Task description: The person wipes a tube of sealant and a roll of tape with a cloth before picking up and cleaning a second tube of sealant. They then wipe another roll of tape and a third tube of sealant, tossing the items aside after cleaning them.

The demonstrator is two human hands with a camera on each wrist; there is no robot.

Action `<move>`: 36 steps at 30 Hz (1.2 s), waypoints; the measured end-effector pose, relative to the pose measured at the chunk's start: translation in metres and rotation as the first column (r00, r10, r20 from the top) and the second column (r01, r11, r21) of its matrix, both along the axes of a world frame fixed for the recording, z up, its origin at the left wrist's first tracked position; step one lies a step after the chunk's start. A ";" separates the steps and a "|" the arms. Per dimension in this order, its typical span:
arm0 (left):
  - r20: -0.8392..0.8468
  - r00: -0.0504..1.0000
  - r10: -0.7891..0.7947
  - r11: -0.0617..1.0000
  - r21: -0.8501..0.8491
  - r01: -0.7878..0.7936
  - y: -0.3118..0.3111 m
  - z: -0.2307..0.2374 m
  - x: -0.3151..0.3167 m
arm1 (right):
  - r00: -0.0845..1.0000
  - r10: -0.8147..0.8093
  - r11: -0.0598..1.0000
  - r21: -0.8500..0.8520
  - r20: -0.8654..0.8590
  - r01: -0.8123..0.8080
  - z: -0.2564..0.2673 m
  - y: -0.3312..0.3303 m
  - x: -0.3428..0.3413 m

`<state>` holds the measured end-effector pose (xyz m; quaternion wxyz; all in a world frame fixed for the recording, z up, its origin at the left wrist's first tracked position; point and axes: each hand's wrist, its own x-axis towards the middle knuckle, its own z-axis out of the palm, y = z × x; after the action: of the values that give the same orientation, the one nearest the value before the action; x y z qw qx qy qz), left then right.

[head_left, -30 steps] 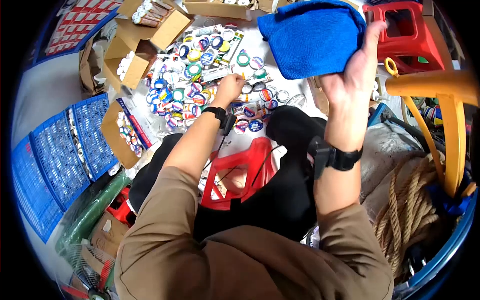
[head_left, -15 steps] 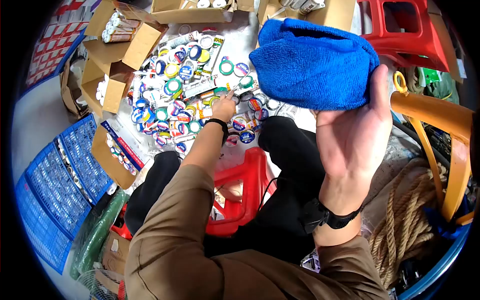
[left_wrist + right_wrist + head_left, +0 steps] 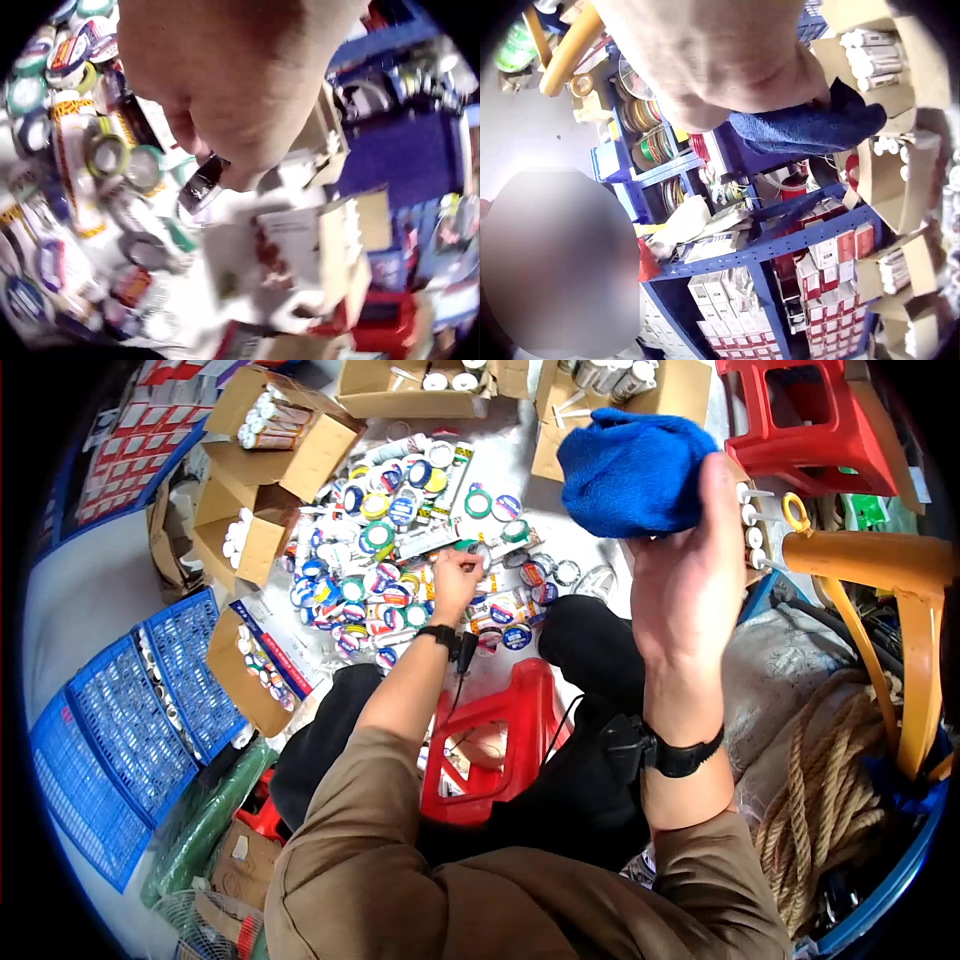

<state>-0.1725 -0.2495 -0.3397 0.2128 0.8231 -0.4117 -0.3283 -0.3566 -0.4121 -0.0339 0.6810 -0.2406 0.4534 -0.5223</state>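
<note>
Over the pile of tape rolls (image 3: 378, 538), my left hand (image 3: 455, 588) pinches a roll with a dark side (image 3: 201, 186) between thumb and fingers, best seen in the left wrist view. My right hand (image 3: 685, 595) is raised on the right, palm towards the head camera and thumb up, gripping a bunched blue cloth (image 3: 632, 475). The cloth hides its fingers. In the right wrist view the cloth (image 3: 806, 129) hangs at the far side of the hand (image 3: 720, 60).
Open cartons (image 3: 410, 400) of white tubes stand behind and left of the pile. A red stool (image 3: 495, 740) is between the knees, another (image 3: 810, 470) at the back right. A yellow metal frame (image 3: 870, 565) and coiled rope (image 3: 815, 790) lie to the right, blue baskets (image 3: 130, 710) to the left.
The blue cloth, spread wide a second ago, is now bunched smaller. The left hand, earlier reaching into the pile, now has a roll in its fingers.
</note>
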 end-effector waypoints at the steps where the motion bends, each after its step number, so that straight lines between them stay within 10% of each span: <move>1: -0.300 0.937 0.177 0.966 -0.129 -0.223 -0.004 0.013 0.002 | 0.993 0.027 0.994 -0.105 -0.116 -0.040 0.000 0.002 0.002; 3: -0.674 0.696 0.249 0.827 -0.226 -0.515 -0.015 0.076 0.001 | 0.943 0.094 0.927 -0.317 -0.319 -0.199 -0.022 0.007 0.002; 8: -0.828 0.560 -0.035 0.669 -0.435 -0.603 -0.025 0.244 -0.001 | 0.738 0.168 0.614 -0.516 -0.654 -0.597 0.005 0.048 0.022; 14: -0.382 0.910 -0.162 0.729 -0.667 -0.151 -0.002 0.336 -0.011 | 0.900 0.217 0.773 -0.496 -0.379 -0.395 0.003 0.082 0.045; 18: -0.080 0.970 -0.231 0.772 -0.621 0.133 0.012 0.368 -0.010 | 0.776 0.525 0.684 -0.370 -0.350 -0.629 0.011 0.077 0.028; 24: 0.148 0.955 -0.256 0.683 -0.672 0.287 0.025 0.379 -0.017 | 0.756 0.561 0.814 -0.061 0.338 -0.577 0.021 0.090 0.031; 29: 0.406 0.913 -0.025 0.728 -0.619 0.296 0.018 0.368 -0.047 | 0.376 0.428 0.717 -0.055 0.822 -0.695 0.001 0.108 0.044; 33: 0.466 0.875 -0.130 0.840 -0.417 0.347 0.014 0.355 -0.041 | 0.455 0.484 0.802 -0.171 0.747 -0.572 0.018 0.118 0.046; 36: 0.353 0.913 -0.205 0.871 -0.360 0.335 0.019 0.351 -0.043 | 0.827 0.481 0.877 -0.159 0.293 -0.454 -0.002 0.116 0.061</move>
<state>-0.2158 -0.2304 0.0110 0.2675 0.7331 -0.6116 -0.1301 -0.2956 -0.2958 -0.0363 0.8423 -0.2831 0.2411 -0.3902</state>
